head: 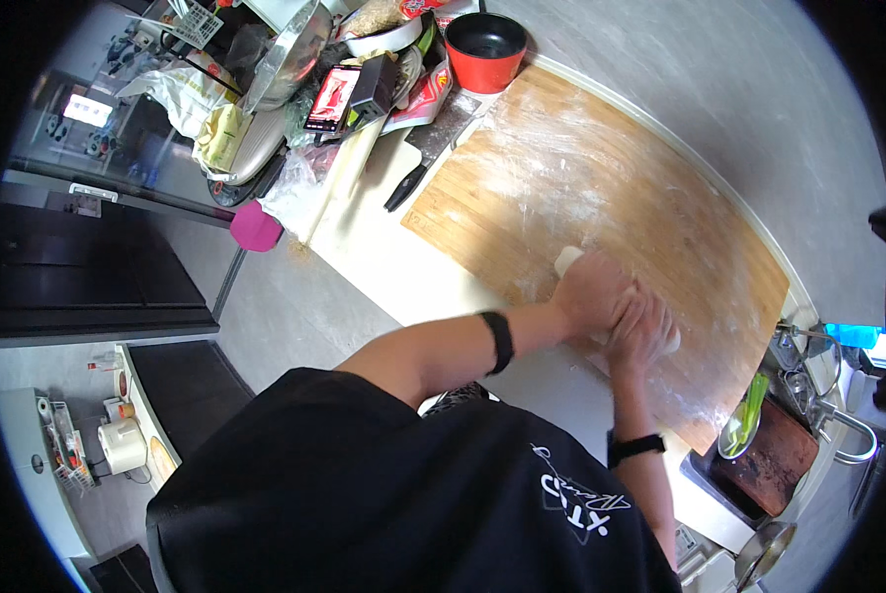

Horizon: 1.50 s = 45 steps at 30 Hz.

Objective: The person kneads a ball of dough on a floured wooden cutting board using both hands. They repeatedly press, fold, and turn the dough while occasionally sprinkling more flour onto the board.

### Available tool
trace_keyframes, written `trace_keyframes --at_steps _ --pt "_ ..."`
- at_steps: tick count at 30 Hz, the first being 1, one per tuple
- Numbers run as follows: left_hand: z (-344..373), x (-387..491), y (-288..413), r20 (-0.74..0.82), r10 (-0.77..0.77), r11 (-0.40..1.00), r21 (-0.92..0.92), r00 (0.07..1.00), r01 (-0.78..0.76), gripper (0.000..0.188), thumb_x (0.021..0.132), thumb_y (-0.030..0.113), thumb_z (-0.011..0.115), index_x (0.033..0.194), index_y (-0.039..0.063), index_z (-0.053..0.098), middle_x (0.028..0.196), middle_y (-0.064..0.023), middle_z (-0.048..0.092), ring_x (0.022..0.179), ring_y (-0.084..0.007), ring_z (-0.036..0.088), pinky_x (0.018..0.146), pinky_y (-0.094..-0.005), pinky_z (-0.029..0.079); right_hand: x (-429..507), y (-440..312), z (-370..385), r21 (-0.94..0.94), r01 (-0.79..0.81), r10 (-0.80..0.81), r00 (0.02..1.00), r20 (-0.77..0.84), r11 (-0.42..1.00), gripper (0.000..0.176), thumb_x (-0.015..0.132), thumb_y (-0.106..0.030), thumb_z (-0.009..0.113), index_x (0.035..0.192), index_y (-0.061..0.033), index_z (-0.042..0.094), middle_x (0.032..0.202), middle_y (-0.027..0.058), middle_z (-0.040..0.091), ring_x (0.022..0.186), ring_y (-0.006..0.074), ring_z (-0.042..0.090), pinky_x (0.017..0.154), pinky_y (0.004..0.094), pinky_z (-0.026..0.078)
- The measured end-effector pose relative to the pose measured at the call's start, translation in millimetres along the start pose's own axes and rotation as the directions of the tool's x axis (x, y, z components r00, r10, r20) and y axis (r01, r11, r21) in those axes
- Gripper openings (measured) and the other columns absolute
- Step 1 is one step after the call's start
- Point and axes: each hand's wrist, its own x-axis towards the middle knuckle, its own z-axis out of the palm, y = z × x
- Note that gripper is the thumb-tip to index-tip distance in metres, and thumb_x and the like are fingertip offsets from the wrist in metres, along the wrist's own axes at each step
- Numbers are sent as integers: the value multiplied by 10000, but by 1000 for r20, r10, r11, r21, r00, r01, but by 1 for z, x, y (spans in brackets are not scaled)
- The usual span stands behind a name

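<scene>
A pale piece of dough (567, 260) lies near the front edge of a floured wooden board (532, 170), mostly hidden under both hands. My left hand (595, 291) is pressed on it, with one end of the dough showing beyond the hand. Close against it, my right hand (641, 326) is curled over the dough, its fingers touching or overlapping the left hand. Another bit of dough shows beside the right hand. The hands are slightly blurred, so exact finger positions are unclear.
A red pot (486, 52) stands at the board's far left corner. A black-handled knife (407, 187) lies left of the board. Beyond are a phone (332, 99) and a metal bowl (288, 59). At right are green vegetables in a bowl (740, 430), a brown board (767, 454) and a faucet (850, 434).
</scene>
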Motion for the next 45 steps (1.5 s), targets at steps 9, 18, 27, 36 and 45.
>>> trace_keyframes --at_steps 9,18,27,36,45 --pt "40 -2 -12 -326 89 994 94 941 -61 441 909 394 537 1244 113 589 1237 -154 575 1190 -356 504 1064 -553 317 7 10 11 -23 33 -33 999 -12 999 483 1001 -440 368 1343 -176 584 1289 102 579 1223 313 507 1098 518 261" --pt "37 117 -39 -294 81 958 288 952 8 299 954 308 482 954 114 709 944 -136 689 919 -342 626 864 -472 448 122 35 26 -101 -229 243 958 155 968 455 995 -446 389 1041 -124 708 1097 162 690 1046 392 606 957 483 425" --pt "-10 84 -22 23 -41 972 233 999 34 361 963 331 472 958 67 718 1001 -180 700 929 -369 654 820 -467 524 112 30 -34 -16 -181 168 872 460 983 470 1003 -437 401 1230 -118 661 1131 199 681 1070 390 609 997 474 425" --pt "30 -65 -1 -397 262 960 198 880 -196 561 873 351 598 1400 198 480 1315 -149 499 1190 -382 481 1023 -596 343 -69 -17 11 -46 -4 -3 987 -158 999 504 940 -406 486 1384 -175 535 1425 101 473 1342 341 401 1141 560 194" --pt "27 48 -18 -301 7 989 145 954 39 280 916 327 549 1051 129 693 1002 -122 663 982 -314 596 905 -487 417 53 20 18 -60 -93 93 996 -2 994 412 944 -380 470 1236 -140 633 1195 120 633 1136 329 561 1060 513 325"
